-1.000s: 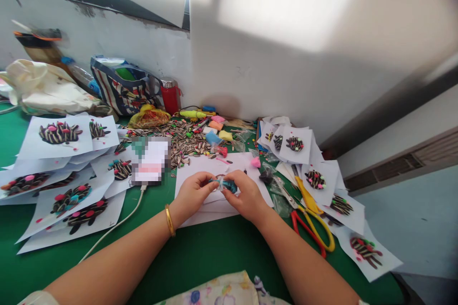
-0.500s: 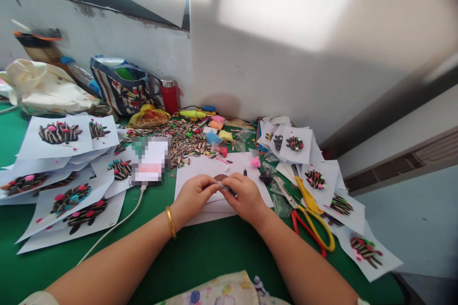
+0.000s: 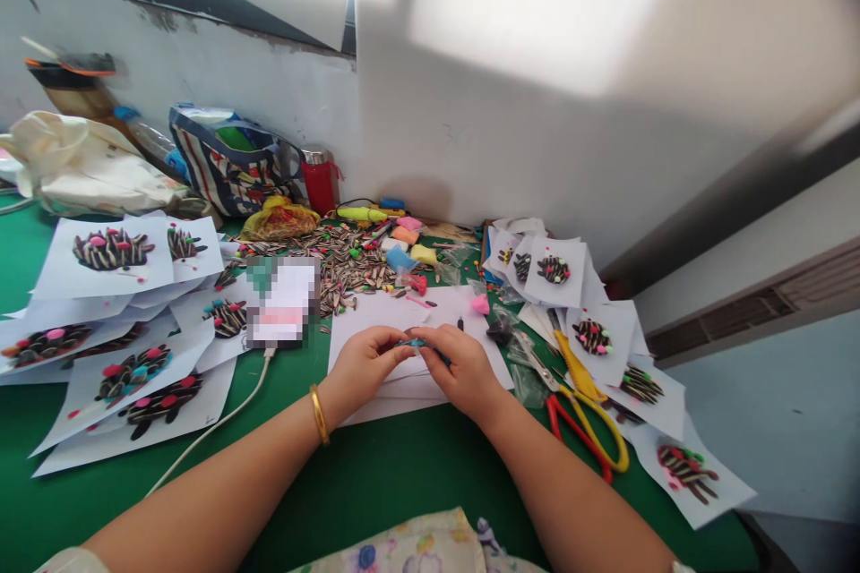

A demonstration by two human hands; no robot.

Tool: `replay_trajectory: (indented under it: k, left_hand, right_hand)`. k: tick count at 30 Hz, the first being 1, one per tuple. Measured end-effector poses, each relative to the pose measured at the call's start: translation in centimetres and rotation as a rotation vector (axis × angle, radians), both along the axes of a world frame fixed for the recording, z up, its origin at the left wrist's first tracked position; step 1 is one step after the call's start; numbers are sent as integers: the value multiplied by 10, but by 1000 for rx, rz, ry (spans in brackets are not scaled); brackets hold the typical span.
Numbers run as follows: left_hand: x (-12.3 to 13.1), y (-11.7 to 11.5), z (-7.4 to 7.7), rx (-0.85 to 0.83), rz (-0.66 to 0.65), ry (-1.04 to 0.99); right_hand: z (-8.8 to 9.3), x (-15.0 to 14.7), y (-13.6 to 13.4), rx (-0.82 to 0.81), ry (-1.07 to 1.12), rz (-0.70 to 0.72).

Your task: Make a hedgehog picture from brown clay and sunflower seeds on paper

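Observation:
My left hand [image 3: 363, 364] and my right hand [image 3: 463, 369] meet over white paper [image 3: 346, 309] on the green table. Between their fingertips is a small strip of blue modelling clay [image 3: 412, 343], pinched at its two ends. Both hands are closed, and fingers cover part of the clay. Just beyond them on the sheet lies a small pink-and-dark piece [image 3: 422, 302]. A short black stick [image 3: 460, 324] stands out past my right hand, and a pink lump of clay [image 3: 479, 303] rests at the sheet's right edge.
Sunflower seeds [image 3: 342, 260] are heaped behind the paper, beside blue clay [image 3: 400, 260]. Scissors [image 3: 591, 430] lie at right. Seed-and-clay pictures [image 3: 154, 380] are stacked left, more pictures [image 3: 649, 385] right. A phone [image 3: 282, 300] trails a white cable [image 3: 232, 419]. A red flask [image 3: 320, 183] stands behind.
My fingertips have shifted slightly, and more of the blue clay shows between them, looking longer and flatter. A brown patch seen just behind the fingers before is now hidden.

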State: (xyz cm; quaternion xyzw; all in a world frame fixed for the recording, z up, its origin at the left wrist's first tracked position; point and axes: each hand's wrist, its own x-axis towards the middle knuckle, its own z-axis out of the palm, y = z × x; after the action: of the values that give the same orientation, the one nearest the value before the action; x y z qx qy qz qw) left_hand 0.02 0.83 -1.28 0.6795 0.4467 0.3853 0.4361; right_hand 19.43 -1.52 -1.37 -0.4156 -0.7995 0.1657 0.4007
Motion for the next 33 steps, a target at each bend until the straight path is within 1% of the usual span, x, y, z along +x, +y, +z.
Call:
replay_trajectory:
  k: [4,8,11,14,18,20,24,27,29,31,33]
  left_hand:
    - [0,0,1,27,15,-32]
    - [-1,3,2,-21,70,-171]
    - [-2,5,4,-46,100,-227]
    - [-3,6,4,-96,78,-241]
    - [-1,5,-2,-145,35,-227]
    - [0,3,-4,-126,36,-207]
    - [2,0,-4,-9,64,-150]
    - [0,2,-1,-8,103,-158]
    - [-3,5,0,-57,152,-194]
    - [-4,7,-2,-120,199,-258]
    - [-4,8,-4,-205,212,-359]
  right_hand:
    - [1,1,1,-9,-13,-5]
    - [0,4,5,-1,12,-51]
    - [-1,6,5,-5,26,-84]
    - [-1,5,4,-33,40,-48]
    - [-1,1,3,-32,32,-25]
    - [-2,-1,3,-23,22,-21]
    - [-1,-4,2,-29,-20,-1]
    - [-2,-2,3,-22,-32,-8]
    - [-3,3,5,-22,-17,-53]
    - [-5,9,9,-19,2,-138]
    - [-7,15,14,-8,14,-214]
